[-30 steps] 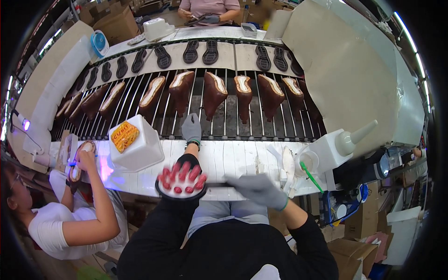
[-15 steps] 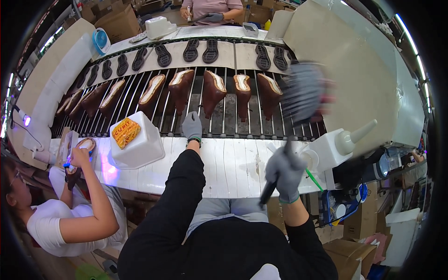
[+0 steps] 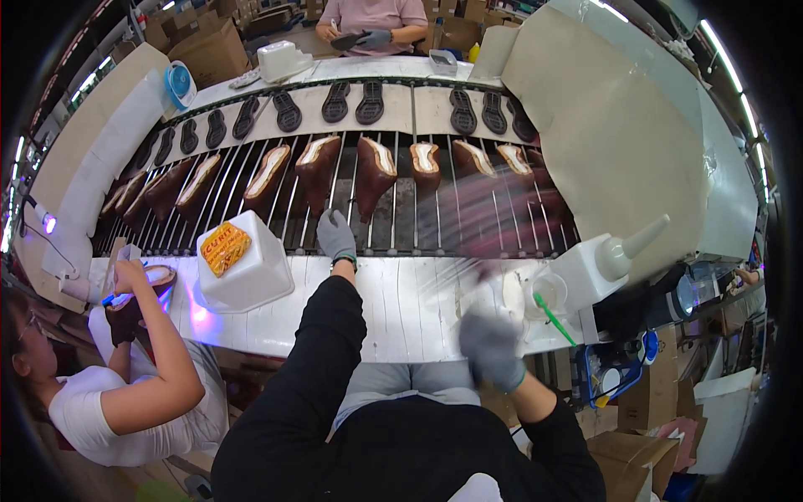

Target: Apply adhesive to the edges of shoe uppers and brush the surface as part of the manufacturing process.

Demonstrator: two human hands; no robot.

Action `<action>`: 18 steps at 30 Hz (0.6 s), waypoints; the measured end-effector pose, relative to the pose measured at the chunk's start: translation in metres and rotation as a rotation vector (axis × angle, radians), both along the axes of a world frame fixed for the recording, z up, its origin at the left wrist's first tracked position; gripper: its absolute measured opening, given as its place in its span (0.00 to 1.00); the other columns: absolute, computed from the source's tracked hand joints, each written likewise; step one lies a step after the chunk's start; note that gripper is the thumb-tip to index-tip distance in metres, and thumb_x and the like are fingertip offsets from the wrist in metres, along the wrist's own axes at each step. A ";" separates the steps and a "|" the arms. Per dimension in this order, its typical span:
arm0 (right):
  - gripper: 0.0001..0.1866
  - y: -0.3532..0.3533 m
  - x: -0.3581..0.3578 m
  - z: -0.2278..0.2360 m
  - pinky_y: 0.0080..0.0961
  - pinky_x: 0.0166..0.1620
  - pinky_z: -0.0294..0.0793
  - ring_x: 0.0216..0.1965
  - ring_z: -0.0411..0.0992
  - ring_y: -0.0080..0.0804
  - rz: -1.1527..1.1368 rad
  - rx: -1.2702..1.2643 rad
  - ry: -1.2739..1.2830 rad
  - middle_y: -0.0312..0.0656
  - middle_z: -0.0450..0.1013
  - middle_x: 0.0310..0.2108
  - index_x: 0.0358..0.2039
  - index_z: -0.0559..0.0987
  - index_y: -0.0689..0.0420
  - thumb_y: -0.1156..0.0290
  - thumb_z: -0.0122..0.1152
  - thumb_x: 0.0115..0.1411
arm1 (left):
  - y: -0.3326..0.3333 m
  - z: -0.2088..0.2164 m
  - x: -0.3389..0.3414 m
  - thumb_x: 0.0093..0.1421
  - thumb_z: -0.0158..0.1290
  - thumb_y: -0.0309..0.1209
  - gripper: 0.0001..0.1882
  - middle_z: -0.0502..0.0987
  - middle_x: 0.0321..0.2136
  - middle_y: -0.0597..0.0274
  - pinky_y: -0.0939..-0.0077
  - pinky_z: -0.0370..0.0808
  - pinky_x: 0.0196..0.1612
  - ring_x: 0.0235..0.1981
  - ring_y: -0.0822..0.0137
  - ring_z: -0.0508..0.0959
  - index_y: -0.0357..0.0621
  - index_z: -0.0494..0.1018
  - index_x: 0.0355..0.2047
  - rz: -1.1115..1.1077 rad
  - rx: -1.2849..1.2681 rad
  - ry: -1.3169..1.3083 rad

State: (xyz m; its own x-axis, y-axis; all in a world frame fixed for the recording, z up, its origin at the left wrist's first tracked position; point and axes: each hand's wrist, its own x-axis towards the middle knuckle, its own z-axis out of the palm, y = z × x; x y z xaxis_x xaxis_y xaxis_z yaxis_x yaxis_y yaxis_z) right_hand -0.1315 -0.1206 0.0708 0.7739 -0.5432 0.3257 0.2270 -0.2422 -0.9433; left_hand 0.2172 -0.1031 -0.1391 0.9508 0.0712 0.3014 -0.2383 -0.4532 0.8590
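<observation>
My left hand point(image 3: 336, 237), in a grey glove, rests at the rack's near edge with its fingers curled. Its fingertips are beside the toe of a brown shoe upper point(image 3: 318, 180); whether they grip anything is hidden. My gloved right hand point(image 3: 492, 347) is smeared by motion above the table's front edge, left of a clear cup point(image 3: 545, 294) with a green-handled brush point(image 3: 554, 320). A grey and reddish streak spreads from it over the rack, from a long-handled, paddle-like thing. Several brown uppers with pale undersides lie sole side up across the bars.
Black soles point(image 3: 370, 102) line the pale shelf behind the rack. A white container point(image 3: 242, 269) with an orange packet stands left; a white spouted bottle point(image 3: 594, 266) stands right. One co-worker point(image 3: 125, 376) sits at left holding an upper; another point(image 3: 376, 25) works across the table.
My right hand has moved slightly down and stays blurred, its paddle-like thing now smeared lower over the rack. My left hand keeps its place by the upper's toe. The whole view has shifted a little.
</observation>
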 end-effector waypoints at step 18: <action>0.09 -0.033 -0.006 0.021 0.17 0.19 0.61 0.14 0.61 0.18 0.011 0.152 0.066 0.33 0.63 0.13 0.29 0.78 0.65 0.81 0.48 0.58 | 0.002 0.006 -0.003 0.63 0.46 0.40 0.19 0.76 0.43 0.50 0.65 0.71 0.48 0.45 0.55 0.75 0.38 0.73 0.46 0.171 -0.161 0.019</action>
